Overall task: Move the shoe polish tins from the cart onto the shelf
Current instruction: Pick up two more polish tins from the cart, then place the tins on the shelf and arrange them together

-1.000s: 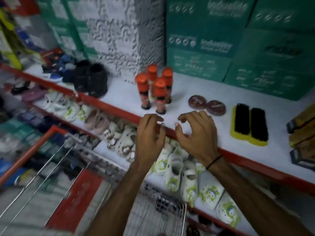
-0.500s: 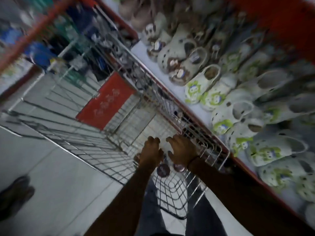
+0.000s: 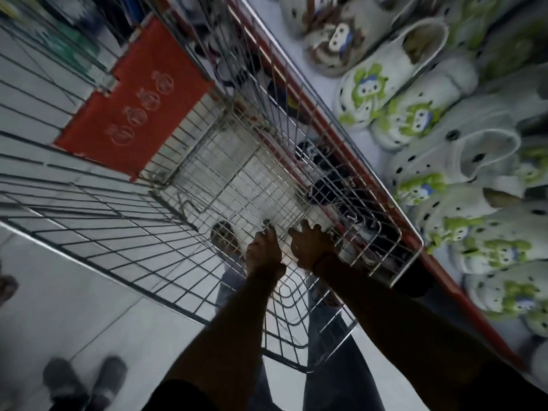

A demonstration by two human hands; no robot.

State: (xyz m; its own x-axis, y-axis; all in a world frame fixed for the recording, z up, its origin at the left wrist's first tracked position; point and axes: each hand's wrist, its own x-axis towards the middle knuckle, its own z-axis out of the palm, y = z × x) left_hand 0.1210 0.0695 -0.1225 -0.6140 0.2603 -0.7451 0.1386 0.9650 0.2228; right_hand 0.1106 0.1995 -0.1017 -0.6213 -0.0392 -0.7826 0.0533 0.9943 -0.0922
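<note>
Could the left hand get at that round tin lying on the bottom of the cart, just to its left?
Probably yes. The left hand is already down inside the cart, and the round tin lies on the wire floor just beside it, with nothing visible between them. The tin is dim and blurred, though.

Bare forearms, dark band [image 3: 318, 259] on right wrist.

Head camera looks steeply down, close over the cart [image 3: 207, 179]; edges seemingly blurred.
</note>
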